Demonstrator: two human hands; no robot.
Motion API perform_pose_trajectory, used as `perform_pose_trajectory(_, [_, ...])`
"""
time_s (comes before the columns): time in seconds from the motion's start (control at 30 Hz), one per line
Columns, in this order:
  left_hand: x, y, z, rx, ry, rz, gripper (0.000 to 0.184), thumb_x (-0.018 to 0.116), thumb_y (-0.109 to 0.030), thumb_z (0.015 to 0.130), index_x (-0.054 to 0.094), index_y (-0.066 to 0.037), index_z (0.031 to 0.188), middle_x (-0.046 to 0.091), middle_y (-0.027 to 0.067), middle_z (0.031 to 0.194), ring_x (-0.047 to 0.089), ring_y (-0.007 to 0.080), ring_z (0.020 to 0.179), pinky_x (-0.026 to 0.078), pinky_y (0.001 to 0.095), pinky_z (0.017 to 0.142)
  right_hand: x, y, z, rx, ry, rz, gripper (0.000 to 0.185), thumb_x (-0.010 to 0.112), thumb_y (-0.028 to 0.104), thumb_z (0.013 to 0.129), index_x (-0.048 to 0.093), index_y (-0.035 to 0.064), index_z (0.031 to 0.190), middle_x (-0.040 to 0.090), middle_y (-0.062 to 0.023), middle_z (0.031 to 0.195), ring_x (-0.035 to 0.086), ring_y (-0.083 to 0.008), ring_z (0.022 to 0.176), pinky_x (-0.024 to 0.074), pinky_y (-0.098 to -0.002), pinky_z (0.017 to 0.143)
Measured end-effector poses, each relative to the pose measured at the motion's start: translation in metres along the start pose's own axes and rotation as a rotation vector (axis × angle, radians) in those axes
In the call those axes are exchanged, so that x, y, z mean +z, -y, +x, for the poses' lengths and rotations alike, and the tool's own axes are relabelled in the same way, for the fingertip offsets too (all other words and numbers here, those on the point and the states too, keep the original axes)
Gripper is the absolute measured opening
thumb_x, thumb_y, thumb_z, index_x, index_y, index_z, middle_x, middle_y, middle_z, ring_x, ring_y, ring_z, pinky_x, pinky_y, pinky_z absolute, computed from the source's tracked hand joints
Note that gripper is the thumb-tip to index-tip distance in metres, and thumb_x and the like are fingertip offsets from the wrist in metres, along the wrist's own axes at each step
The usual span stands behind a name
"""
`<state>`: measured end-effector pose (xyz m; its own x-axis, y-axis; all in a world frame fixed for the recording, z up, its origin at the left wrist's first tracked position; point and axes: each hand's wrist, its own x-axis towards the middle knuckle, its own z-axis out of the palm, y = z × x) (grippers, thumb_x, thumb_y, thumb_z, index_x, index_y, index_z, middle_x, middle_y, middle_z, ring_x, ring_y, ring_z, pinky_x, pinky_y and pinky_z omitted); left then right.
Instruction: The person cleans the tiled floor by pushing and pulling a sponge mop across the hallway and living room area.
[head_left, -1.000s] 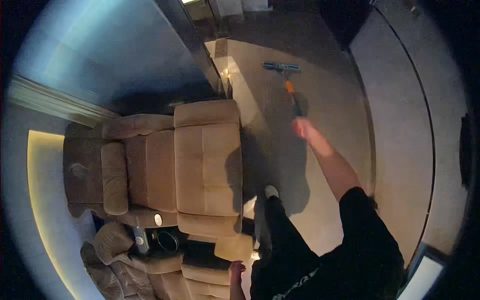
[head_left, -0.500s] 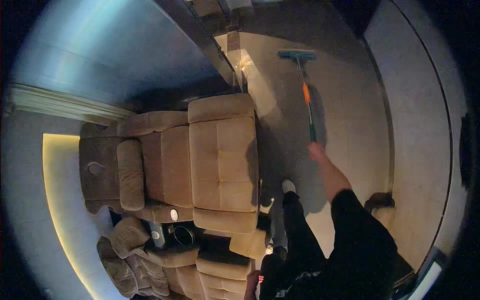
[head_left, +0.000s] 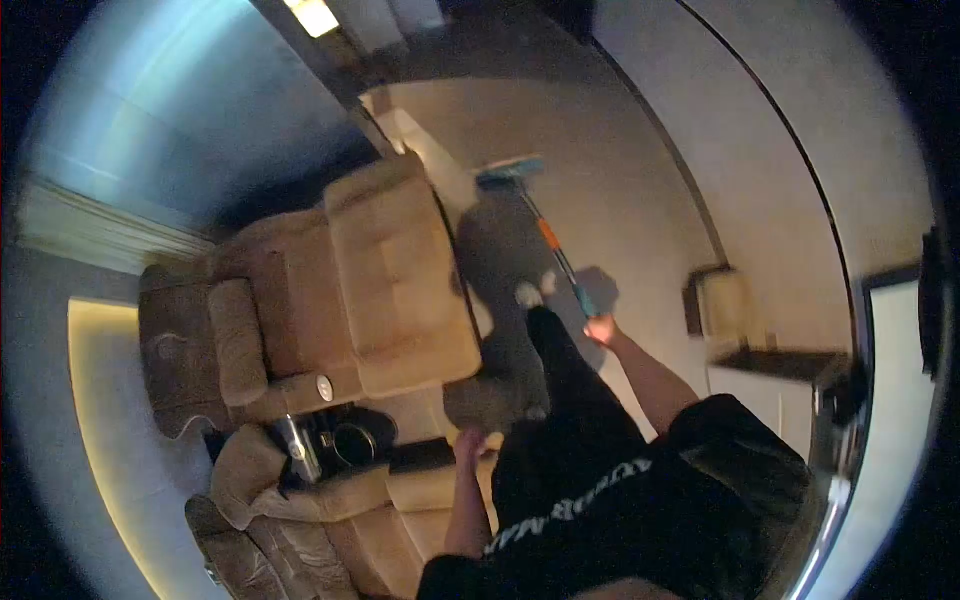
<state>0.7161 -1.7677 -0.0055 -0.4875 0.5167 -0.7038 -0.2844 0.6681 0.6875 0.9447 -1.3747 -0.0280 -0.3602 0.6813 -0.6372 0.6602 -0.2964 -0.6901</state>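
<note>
My right hand (head_left: 599, 330) is closed around the end of a long handle with an orange section (head_left: 549, 235). At the handle's far end, a wide blue-green head (head_left: 510, 173) rests on the floor (head_left: 640, 210). My left hand (head_left: 470, 443) hangs low beside the brown sofa's seats, its fingers blurred and nothing visible in it. The nearest sofa section (head_left: 400, 290) lies to the left of the handle.
Another sofa section (head_left: 360, 545) is at the lower left, with a round cup holder (head_left: 355, 443) between the sections. A box-like bin (head_left: 722, 303) and a white cabinet (head_left: 765, 400) stand along the right wall. A lit panel glows at far left.
The view has turned and moved forward. My right hand and the mop-like tool are nearer my body, with the handle slanting more. My left hand is raised further into view, and the bin and cabinet now show.
</note>
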Motion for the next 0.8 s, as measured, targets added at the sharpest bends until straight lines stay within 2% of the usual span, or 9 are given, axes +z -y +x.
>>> perform_pose_trajectory(0.03, [-0.001, 0.029, -0.004, -0.038, 0.087, -0.426, 0.016, 0.044, -0.018, 0.08, 0.049, -0.005, 0.073, 0.052, 0.0084, 0.062, 0.05, 0.0156, 0.052, 0.04, 0.028, 0.04, 0.005, 0.009, -0.039, 0.182, 0.053, 0.381, 0.025, 0.051, 0.02, 0.07, 0.046, 0.0046, 0.051, 0.043, -0.0045, 0.043, 0.039, -0.0125, 0.031, 0.0289, -0.0269, 0.028])
perform_pose_trajectory(0.1, [-0.005, 0.081, -0.005, -0.363, 0.157, -0.794, 0.011, 0.045, -0.017, 0.077, 0.051, -0.009, 0.073, 0.049, 0.0054, 0.058, 0.045, 0.0127, 0.046, 0.035, 0.024, 0.037, 0.025, 0.021, -0.103, 0.412, -0.158, 0.192, 0.019, 0.053, 0.015, 0.068, 0.047, 0.0034, 0.054, 0.044, -0.0042, 0.043, 0.04, -0.011, 0.03, 0.0299, -0.026, 0.026])
perform_pose_trajectory(0.17, [-0.007, 0.107, -0.031, -0.367, 0.278, -0.519, 0.013, 0.045, -0.018, 0.078, 0.049, -0.008, 0.072, 0.048, 0.0048, 0.057, 0.045, 0.0117, 0.045, 0.033, 0.0227, 0.035, 0.04, -0.008, -0.156, 0.469, -0.211, 0.181, 0.011, 0.055, 0.008, 0.065, 0.049, 0.003, 0.057, 0.044, -0.0044, 0.043, 0.041, -0.0114, 0.031, 0.0307, -0.0257, 0.027])
perform_pose_trajectory(0.2, [-0.008, 0.12, -0.054, -0.37, 0.33, -0.388, 0.013, 0.045, -0.019, 0.078, 0.049, -0.008, 0.072, 0.048, 0.0045, 0.057, 0.044, 0.0113, 0.044, 0.032, 0.022, 0.034, 0.043, -0.034, -0.18, 0.438, -0.151, 0.112, 0.017, 0.061, 0.016, 0.064, 0.055, -0.0001, 0.063, 0.052, -0.0093, 0.049, 0.051, -0.017, 0.039, 0.0402, -0.0293, 0.034])
perform_pose_trajectory(0.33, [0.015, 0.118, -0.132, -0.464, 0.24, -0.167, 0.014, 0.045, -0.018, 0.079, 0.049, -0.007, 0.072, 0.048, 0.0044, 0.054, 0.044, 0.0116, 0.042, 0.032, 0.0215, 0.034, 0.044, -0.146, -0.24, 0.385, -0.08, -0.039, 0.015, 0.061, 0.011, 0.056, 0.056, -0.0008, 0.063, 0.054, -0.0082, 0.051, 0.052, -0.0181, 0.04, 0.0413, -0.0301, 0.038])
perform_pose_trajectory(0.47, [0.011, 0.167, -0.174, -0.408, 0.138, -0.223, 0.013, 0.044, -0.018, 0.079, 0.05, -0.007, 0.074, 0.048, 0.0046, 0.054, 0.045, 0.0121, 0.042, 0.033, 0.0219, 0.035, 0.042, -0.144, -0.341, 0.454, -0.031, 0.131, 0.013, 0.052, 0.009, 0.066, 0.049, 0.0044, 0.054, 0.045, -0.0027, 0.045, 0.04, -0.0101, 0.033, 0.0288, -0.0246, 0.029])
perform_pose_trajectory(0.7, [0.035, 0.21, -0.208, -0.38, 0.186, -0.202, 0.011, 0.044, -0.014, 0.076, 0.052, -0.007, 0.074, 0.049, 0.0048, 0.052, 0.045, 0.0127, 0.04, 0.035, 0.0233, 0.035, 0.026, -0.114, -0.374, 0.459, -0.094, 0.102, 0.013, 0.054, 0.011, 0.065, 0.05, 0.0053, 0.054, 0.046, -0.004, 0.045, 0.042, -0.0136, 0.034, 0.0325, -0.0271, 0.032])
perform_pose_trajectory(0.77, [0.047, 0.212, -0.23, -0.335, 0.195, -0.111, 0.01, 0.045, -0.012, 0.075, 0.052, -0.006, 0.073, 0.049, 0.0046, 0.051, 0.044, 0.0124, 0.039, 0.034, 0.0231, 0.034, 0.014, -0.141, -0.38, 0.154, 0.123, -0.09, 0.016, 0.054, 0.015, 0.065, 0.05, 0.0053, 0.053, 0.046, -0.0047, 0.045, 0.045, -0.0145, 0.036, 0.0351, -0.0282, 0.034])
perform_pose_trajectory(0.8, [0.055, 0.214, -0.244, -0.302, 0.165, -0.059, 0.009, 0.043, -0.009, 0.074, 0.051, -0.006, 0.072, 0.048, 0.0045, 0.051, 0.043, 0.0124, 0.038, 0.034, 0.0232, 0.033, 0.01, -0.144, -0.399, 0.196, 0.027, -0.105, 0.019, 0.054, 0.02, 0.064, 0.051, 0.0056, 0.052, 0.049, -0.0055, 0.045, 0.047, -0.0147, 0.037, 0.0366, -0.0271, 0.035])
